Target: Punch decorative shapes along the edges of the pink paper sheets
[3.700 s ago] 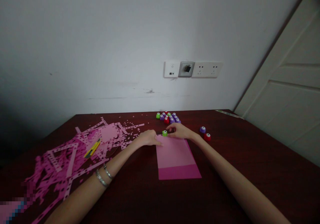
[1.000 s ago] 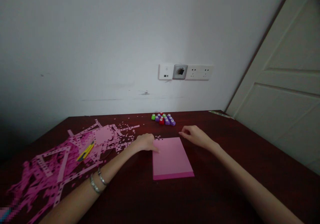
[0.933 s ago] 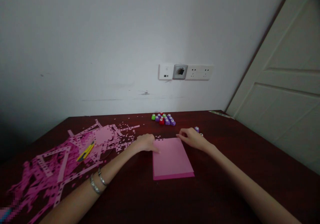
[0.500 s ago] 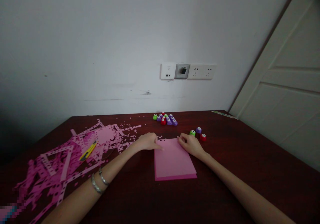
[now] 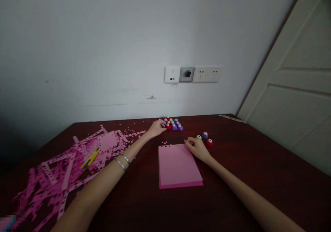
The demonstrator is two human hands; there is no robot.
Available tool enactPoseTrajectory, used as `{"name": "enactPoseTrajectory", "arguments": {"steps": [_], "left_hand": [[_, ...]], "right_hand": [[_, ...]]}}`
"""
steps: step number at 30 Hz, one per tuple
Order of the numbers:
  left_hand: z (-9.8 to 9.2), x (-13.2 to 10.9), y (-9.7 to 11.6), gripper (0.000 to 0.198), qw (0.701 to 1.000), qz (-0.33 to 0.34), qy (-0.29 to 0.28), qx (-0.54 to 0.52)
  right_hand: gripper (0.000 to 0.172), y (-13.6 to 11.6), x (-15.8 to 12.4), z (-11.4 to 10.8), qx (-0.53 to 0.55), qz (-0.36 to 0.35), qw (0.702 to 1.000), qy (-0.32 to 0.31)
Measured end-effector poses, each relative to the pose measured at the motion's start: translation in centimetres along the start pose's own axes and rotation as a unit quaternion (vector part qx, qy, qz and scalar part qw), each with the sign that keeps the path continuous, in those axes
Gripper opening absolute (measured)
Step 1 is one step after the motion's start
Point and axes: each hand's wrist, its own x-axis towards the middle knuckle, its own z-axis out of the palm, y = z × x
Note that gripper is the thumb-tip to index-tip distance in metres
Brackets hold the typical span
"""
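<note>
A light pink sheet of paper (image 5: 178,164) lies over a darker pink sheet (image 5: 181,184), with several small holes along its top edge. My right hand (image 5: 198,150) rests at its upper right corner, fingers curled in on the paper edge; the fingertips are partly hidden. At the back, my left hand (image 5: 156,128) has reached the group of craft punches (image 5: 174,125), which are purple, red and green. Its thumb and fingers close around a purple punch (image 5: 164,124) at the group's left side, mostly covered by the hand.
Beyond my right hand stand a green punch (image 5: 198,137), a purple punch (image 5: 205,135) and a red punch (image 5: 209,142). Punched pink paper strips (image 5: 68,171) are heaped on the left under a yellow utility knife (image 5: 90,158). Wall sockets (image 5: 207,74) sit above the table.
My left hand has left the top left of the paper and moved forward to the group of punches. My right hand has stayed at the paper's corner.
</note>
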Motion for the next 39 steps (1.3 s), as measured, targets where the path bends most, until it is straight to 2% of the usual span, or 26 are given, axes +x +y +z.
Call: {"name": "enactPoseTrajectory", "arguments": {"steps": [2,5,15,22,29,32,39], "left_hand": [[0.3,0.8,-0.3,0.027,1.0,0.01,0.0,0.024],[0.5,1.6,-0.8,0.03,0.999,-0.008,-0.023,0.037],[1.1,2.6,-1.6,0.038,0.996,-0.045,-0.071,-0.012],[0.8,3.1,-1.4,0.035,0.994,-0.03,-0.099,-0.034],[0.6,3.4,-1.7,0.031,0.993,0.021,-0.11,0.033],[0.7,3.3,-1.7,0.03,0.991,0.022,-0.124,0.041],[1.0,2.5,-1.5,0.033,0.995,0.003,-0.095,0.018]], "right_hand": [[0.033,-0.1,0.0,-0.1,0.004,0.0,1.0,0.003],[0.034,-0.2,0.1,-0.1,0.012,0.001,1.0,0.008],[0.033,-0.1,0.2,-0.1,0.018,0.01,1.0,0.007],[0.033,-0.3,0.2,-0.2,0.005,0.012,1.0,0.002],[0.031,-0.2,0.2,-0.1,0.008,0.018,1.0,-0.003],[0.031,-0.1,0.2,-0.1,0.004,0.019,1.0,-0.005],[0.031,-0.1,0.3,-0.1,0.002,0.016,1.0,-0.004]]}}
